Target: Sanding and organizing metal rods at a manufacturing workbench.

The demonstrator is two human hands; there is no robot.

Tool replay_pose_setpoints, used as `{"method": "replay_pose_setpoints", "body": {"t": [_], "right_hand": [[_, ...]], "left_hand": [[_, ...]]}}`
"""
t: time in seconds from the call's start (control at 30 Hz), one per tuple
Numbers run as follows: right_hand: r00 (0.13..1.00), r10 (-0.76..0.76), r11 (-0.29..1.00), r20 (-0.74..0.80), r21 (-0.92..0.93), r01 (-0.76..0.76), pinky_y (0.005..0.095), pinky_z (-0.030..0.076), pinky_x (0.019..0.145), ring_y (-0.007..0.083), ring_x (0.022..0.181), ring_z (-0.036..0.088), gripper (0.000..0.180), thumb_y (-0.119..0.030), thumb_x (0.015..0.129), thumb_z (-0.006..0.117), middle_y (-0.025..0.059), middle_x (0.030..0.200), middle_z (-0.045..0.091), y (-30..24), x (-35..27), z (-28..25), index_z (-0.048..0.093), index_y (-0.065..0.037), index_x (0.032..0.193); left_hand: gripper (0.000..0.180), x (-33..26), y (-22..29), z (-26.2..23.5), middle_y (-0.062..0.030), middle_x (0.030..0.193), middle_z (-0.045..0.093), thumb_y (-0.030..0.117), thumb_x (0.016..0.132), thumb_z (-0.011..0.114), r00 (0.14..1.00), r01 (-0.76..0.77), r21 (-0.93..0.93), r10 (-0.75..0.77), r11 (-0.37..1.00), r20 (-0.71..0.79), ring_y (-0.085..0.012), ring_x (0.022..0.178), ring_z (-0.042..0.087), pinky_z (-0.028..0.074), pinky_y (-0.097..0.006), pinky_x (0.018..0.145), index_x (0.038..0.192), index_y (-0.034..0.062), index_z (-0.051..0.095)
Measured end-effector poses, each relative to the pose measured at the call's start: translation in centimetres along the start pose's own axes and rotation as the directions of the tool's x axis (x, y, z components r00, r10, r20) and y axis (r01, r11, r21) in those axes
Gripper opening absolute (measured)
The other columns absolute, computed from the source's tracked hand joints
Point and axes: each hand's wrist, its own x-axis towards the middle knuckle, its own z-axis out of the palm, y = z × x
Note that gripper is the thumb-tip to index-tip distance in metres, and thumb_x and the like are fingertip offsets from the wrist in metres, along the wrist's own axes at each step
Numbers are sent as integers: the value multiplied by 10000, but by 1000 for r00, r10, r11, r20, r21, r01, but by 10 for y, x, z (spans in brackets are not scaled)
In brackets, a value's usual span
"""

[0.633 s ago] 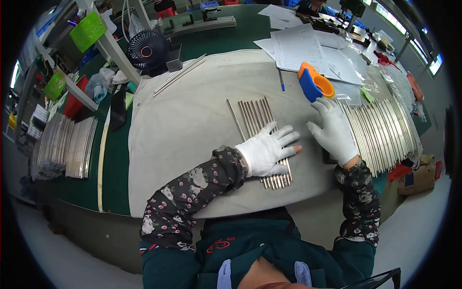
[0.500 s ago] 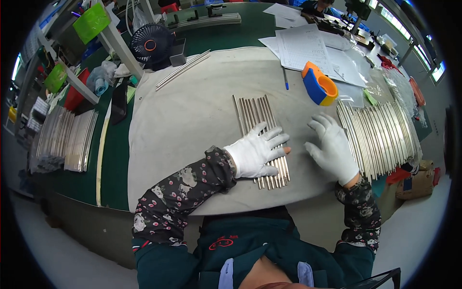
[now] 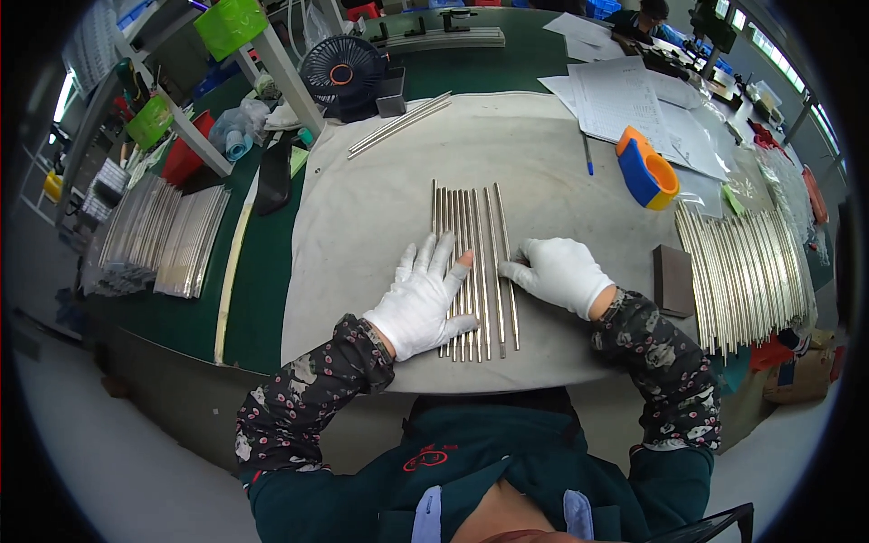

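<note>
From where I stand, a row of slim metal rods [image 3: 494, 271] lies on the pale cloth [image 3: 362, 226] in front of the seated person, running near to far; the ones on the right are spaced a little apart, while those on the left sit closer together.

The left hand [image 3: 420, 297], in a white glove with one fingertip bare, is spread wide, palm down, across the left part of the row; the right hand [image 3: 561, 274], also gloved, is curled narrow at the rightmost rod, fingertips against it, though I cannot tell whether they grip it.

Right of that hand sits a dark brown block [image 3: 673, 281]; just beyond it, a large pile of rods [image 3: 747, 276] lies at the right side; farther off are an orange and blue holder [image 3: 648, 172], a pen [image 3: 588, 156] and sheets of paper [image 3: 620, 104].

At the far left of the cloth a few loose rods [image 3: 398, 127] lie slantwise, near a black fan [image 3: 340, 74]; on the green counter [image 3: 258, 308], well to the left, more rods rest in clear wrapping [image 3: 163, 231].
</note>
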Motion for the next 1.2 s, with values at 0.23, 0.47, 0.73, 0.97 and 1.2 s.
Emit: {"method": "replay_pose_setpoints", "body": {"t": [0.23, 0.47, 0.73, 0.97, 1.2], "right_hand": [[992, -11, 998, 126, -58, 19, 457, 511, 720, 388, 776, 644, 411, -393, 886, 503, 212, 784, 656, -44, 28, 6, 665, -22, 821], [975, -28, 1000, 218, -8, 30, 464, 505, 770, 392, 847, 642, 378, -320, 901, 441, 220, 859, 663, -67, 51, 12, 681, -28, 881], [987, -118, 991, 105, 79, 110, 472, 492, 755, 417, 806, 623, 382, -347, 893, 475, 234, 812, 649, -88, 54, 26, 649, -11, 842], [988, -139, 974, -63, 171, 148, 452, 503, 751, 384, 813, 638, 281, -304, 858, 533, 197, 829, 664, -74, 47, 42, 653, -56, 909], [954, -117, 953, -276, 239, 186, 431, 507, 680, 369, 763, 635, 194, -236, 820, 606, 175, 763, 653, -56, 42, 46, 645, -49, 857]], "left_hand": [[853, -2, -2, 6, -312, 1445, 240, 552, 805, 567, 982, 179, 47, -176, 983, -65, -463, 1352, 214, 135, -553, 1107, 1405, -6, 329], [825, 2, 3, -8, -313, 1405, 281, 498, 761, 613, 923, 379, 33, -375, 925, -87, -471, 1326, 243, 159, -546, 1104, 1383, 14, 368], [682, -6, -21, 6, -289, 1403, 293, 371, 778, 568, 856, 503, 134, -470, 854, -215, -442, 1302, 292, 178, -609, 1065, 1369, 66, 416], [677, -26, -48, 5, -289, 1416, 272, 379, 806, 517, 736, 672, 139, -635, 727, -235, -409, 1316, 277, 177, -621, 1061, 1391, 63, 395], [662, -70, -74, 1, -306, 1410, 265, 359, 814, 504, 683, 726, 107, -692, 680, -233, -410, 1320, 271, 200, -554, 1088, 1385, 45, 392]]}}
